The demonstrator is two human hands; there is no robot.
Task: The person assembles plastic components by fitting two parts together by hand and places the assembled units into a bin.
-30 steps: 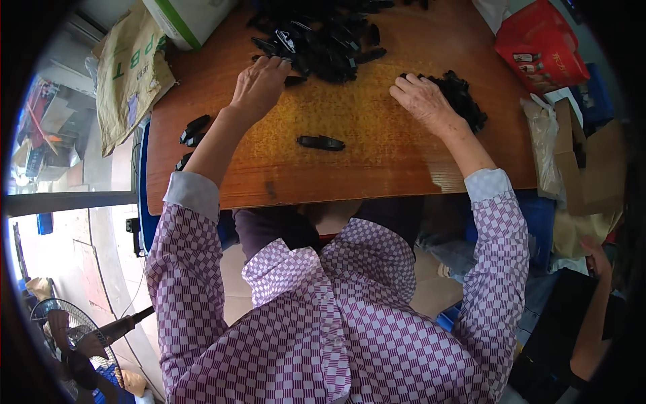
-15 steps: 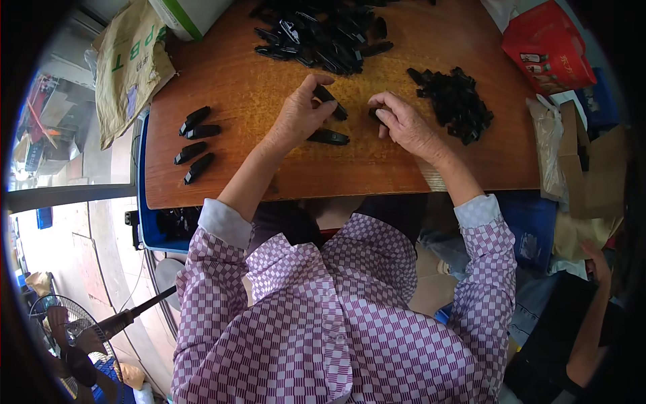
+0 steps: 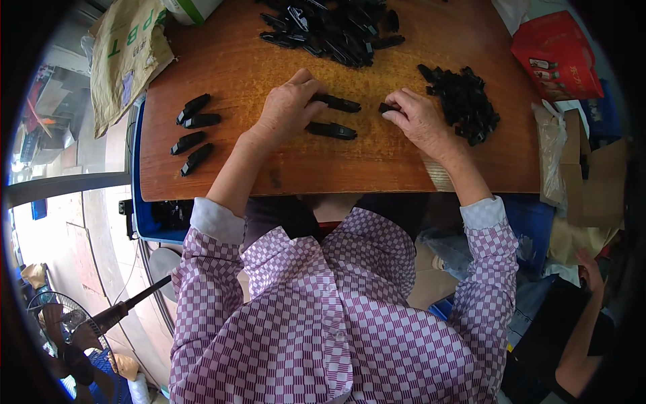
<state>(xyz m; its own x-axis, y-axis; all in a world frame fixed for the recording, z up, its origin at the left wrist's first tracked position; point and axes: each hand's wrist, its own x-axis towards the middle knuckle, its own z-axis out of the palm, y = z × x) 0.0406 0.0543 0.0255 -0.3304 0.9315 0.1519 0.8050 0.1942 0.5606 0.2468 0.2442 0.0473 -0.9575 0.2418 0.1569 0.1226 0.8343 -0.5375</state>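
Your view comes from the left of two fisheye cameras worn side by side on your head. It faces down and forward, upright and unmirrored, so the frame's left is your left. You look over your own shirt point(image 3: 289, 337), close below the lens and broad across the bottom centre, toward the surface point(image 3: 229, 74) in the upper half, farther out. Your left hand point(image 3: 288, 104) and right hand point(image 3: 418, 122) sit in the upper middle, small in so wide a view. The lens takes in a fan point(image 3: 87, 335) at lower left and a red bag point(image 3: 557, 57) at upper right; darkness rounds off the corners.
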